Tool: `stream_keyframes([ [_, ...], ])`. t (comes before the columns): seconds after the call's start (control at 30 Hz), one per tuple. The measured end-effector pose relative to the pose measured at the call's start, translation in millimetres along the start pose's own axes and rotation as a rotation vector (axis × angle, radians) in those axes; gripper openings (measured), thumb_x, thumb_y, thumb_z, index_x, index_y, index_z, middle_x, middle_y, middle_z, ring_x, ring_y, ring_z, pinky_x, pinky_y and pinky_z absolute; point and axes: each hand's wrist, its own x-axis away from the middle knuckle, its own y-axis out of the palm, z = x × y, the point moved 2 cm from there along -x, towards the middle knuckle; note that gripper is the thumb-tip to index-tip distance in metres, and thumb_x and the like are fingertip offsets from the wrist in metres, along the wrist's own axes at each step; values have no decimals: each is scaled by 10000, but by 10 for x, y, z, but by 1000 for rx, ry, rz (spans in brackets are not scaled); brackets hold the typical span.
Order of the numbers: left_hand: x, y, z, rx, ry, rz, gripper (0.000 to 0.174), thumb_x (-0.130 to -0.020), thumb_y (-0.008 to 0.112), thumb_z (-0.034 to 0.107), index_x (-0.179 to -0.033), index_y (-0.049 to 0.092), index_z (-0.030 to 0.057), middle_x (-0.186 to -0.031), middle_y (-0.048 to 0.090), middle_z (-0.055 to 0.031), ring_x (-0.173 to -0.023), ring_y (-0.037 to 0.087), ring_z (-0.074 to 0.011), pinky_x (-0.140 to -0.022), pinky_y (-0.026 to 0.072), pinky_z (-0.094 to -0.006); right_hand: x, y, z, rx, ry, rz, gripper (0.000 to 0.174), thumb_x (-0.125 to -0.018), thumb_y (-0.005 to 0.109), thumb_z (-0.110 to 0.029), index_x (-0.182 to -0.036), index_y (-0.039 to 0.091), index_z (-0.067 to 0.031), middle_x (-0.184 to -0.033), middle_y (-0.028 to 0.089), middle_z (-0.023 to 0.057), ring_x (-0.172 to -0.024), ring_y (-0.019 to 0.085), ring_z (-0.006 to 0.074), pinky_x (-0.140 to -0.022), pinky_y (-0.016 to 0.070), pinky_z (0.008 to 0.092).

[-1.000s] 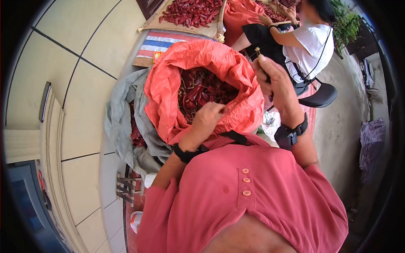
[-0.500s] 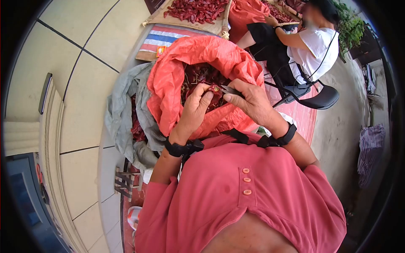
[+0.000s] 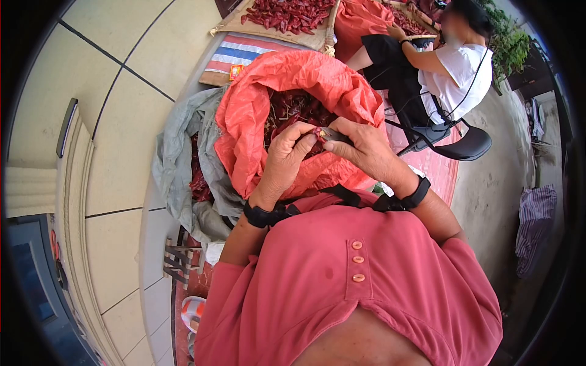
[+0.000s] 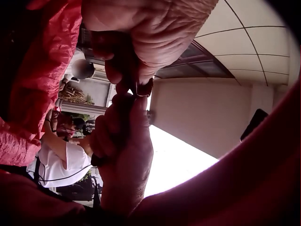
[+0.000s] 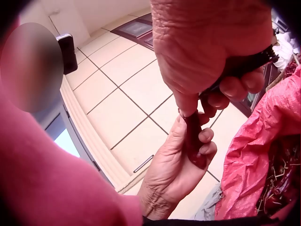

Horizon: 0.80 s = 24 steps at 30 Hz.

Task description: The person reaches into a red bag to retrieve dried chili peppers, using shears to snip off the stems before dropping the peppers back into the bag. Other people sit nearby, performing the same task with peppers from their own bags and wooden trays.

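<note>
Over the open red sack (image 3: pixel 244 116), the two hands meet. A dried red chili (image 5: pixel 193 141) is pinched by the left hand (image 3: pixel 284 160), its stem end toward the other hand. The right hand (image 3: pixel 373 154) grips a small tool with a dark handle (image 5: pixel 249 66) and a short grey blade (image 3: pixel 337 135), which touches the chili's stem end. In the right wrist view the right thumb presses at the chili's top. Dried chilies and stem bits (image 3: pixel 292 110) lie inside the sack.
Left of the red sack stands a grey sack (image 3: pixel 177 165) with chilies. Beyond are a tray of chilies (image 3: pixel 287 15) and a striped bag (image 3: pixel 238 53). A seated person (image 3: pixel 458 67) in white is at the upper right, near a black chair (image 3: pixel 467 145).
From far apart a second ago, the hands have come together over the sack, the right one moving down and left. The left hand has taken hold of a chili. Lately both have barely moved.
</note>
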Motion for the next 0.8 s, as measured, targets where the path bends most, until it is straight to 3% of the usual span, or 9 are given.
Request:
stream_keyframes([
  [0.17,9,21,42,-39,27,-41,98,-948,550,69,-998,600,2,-874,605,-14,-819,544,-73,-749,454,-231,27,-36,14,31,-25,-49,318,-888,613,-340,-971,567,-37,-846,617,152,-791,617,350,-651,479,406],
  [0.37,75,100,16,124,-126,50,140,-967,540,122,-1013,605,8,-898,607,-4,-844,541,-63,-774,449,-223,47,1,-29,99,-19,1,282,-893,608,-318,-896,537,-45,-794,595,146,-752,610,341,-609,464,423],
  [0.47,100,146,-100,312,-182,76,163,-976,538,160,-1010,614,20,-916,605,6,-867,534,-58,-791,437,-215,59,15,-15,78,-5,7,251,-883,651,-256,-945,565,-29,-752,546,124,-682,577,295,-614,453,356],
  [0.57,128,167,-177,524,-210,68,183,-985,528,210,-1063,597,59,-953,617,16,-896,574,-53,-810,489,-220,67,30,-44,89,-24,53,253,-883,654,-260,-945,564,-32,-732,536,123,-671,572,291,-607,450,354],
  [0.67,116,162,-126,385,-188,81,180,-985,529,198,-1013,611,40,-913,593,22,-862,519,-50,-793,432,-218,46,30,-9,63,13,-9,294,-888,620,-320,-887,527,-41,-786,583,146,-731,603,343,-599,460,414],
  [0.77,125,148,-142,380,-185,25,188,-986,527,219,-1023,600,49,-894,574,31,-803,492,-34,-716,419,-196,56,15,16,4,-1,-57,300,-883,629,-327,-913,539,-43,-783,578,143,-719,599,338,-601,458,402],
  [0.8,139,136,-148,410,-216,-10,188,-988,521,222,-1035,592,53,-879,566,36,-783,479,-28,-690,405,-188,63,6,13,-8,-6,-83,303,-884,637,-320,-943,549,-36,-777,554,124,-705,576,294,-610,452,376],
])
